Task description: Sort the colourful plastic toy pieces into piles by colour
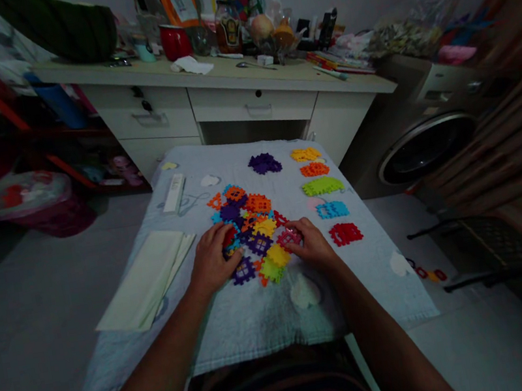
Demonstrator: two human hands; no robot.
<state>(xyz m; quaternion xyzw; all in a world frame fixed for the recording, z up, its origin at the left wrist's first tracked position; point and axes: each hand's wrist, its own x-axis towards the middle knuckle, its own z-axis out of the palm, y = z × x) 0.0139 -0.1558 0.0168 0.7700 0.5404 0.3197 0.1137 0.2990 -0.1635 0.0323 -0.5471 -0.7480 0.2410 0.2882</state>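
A mixed heap of interlocking plastic building pieces point(252, 236) lies on the cloth-covered table between my hands. My left hand point(212, 259) is at the heap's left edge, its fingers curled around a few pieces, one of them red point(228, 235). At the right edge, my right hand point(313, 245) has its thumb and fingers closed around a pink window-shaped piece point(290, 237). Close in front of me are a yellow piece point(278, 256), a lime green piece point(272, 271) and a purple window piece point(244, 271). Parts of the pieces are hidden under my fingers.
Sorted piles run down the table's right side: yellow point(305, 155), orange point(314, 169), green point(321, 186), blue point(332, 210) and red point(346, 233). Purple pieces point(264, 163) sit at the back. Folded paper point(148, 279) and a white power strip point(174, 193) lie left.
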